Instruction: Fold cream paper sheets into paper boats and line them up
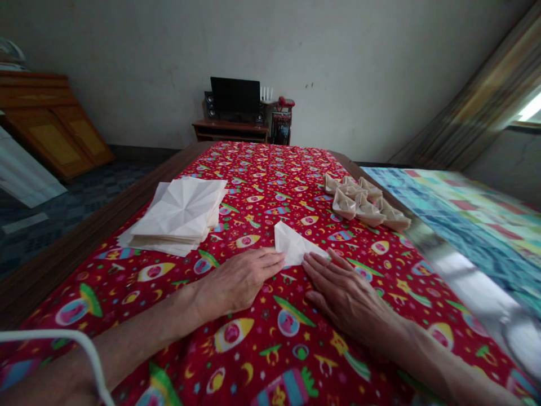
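A small folded piece of white paper (292,243), with a raised pointed corner at its left, lies on the red patterned cloth (270,338). My left hand (243,279) rests at the paper's lower left edge, its fingers stretched out side by side; the thumb is hidden. On the lower right edge lie the fingertips of my right hand (344,287), flat and a little spread, with the thumb apart on the cloth. Left of the hands sits a stack of creased white paper sheets (180,211). Several folded paper shapes (363,203) stand grouped at the right.
A white cable (63,335) crosses my left forearm. The dark wooden table edge (54,270) runs along the left. Beyond the table stand a monitor (235,96) and speakers on a low desk. A bed with a blue patterned cover (456,225) adjoins on the right.
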Demonstrator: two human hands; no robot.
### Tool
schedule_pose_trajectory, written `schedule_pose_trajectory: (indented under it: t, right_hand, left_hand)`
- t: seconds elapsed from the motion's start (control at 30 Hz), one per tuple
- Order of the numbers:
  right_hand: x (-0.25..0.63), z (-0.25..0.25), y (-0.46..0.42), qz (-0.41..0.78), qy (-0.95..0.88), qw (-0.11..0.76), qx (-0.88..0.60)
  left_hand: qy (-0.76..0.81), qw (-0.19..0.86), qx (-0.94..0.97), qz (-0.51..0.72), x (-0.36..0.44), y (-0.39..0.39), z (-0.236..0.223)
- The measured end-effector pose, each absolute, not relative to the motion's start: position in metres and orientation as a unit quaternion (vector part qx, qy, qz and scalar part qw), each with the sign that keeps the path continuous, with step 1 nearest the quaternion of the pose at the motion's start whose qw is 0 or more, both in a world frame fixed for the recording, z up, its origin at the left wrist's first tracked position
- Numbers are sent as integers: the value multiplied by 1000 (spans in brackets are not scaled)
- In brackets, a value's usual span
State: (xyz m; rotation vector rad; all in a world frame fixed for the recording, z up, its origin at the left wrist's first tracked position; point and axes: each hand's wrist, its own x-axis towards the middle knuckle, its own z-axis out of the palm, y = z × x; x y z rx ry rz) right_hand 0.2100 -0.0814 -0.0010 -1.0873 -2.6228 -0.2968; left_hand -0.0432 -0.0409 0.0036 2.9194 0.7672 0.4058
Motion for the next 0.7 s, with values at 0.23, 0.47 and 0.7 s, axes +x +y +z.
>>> schedule_pose_trajectory:
  t: [0.23, 0.47, 0.7]
  right_hand:
    - [190, -3, -74, -186, -894, 149, -379]
    - [174, -2, -65, -147, -905, 125, -380]
    - [176, 3, -48, -67, -922, 137, -356]
  left_hand:
    - [268, 75, 946, 168, -37, -18, 0]
    - [261, 68, 948, 167, -25, 7, -4]
    - [267, 100, 946, 158, -25, 21, 4]
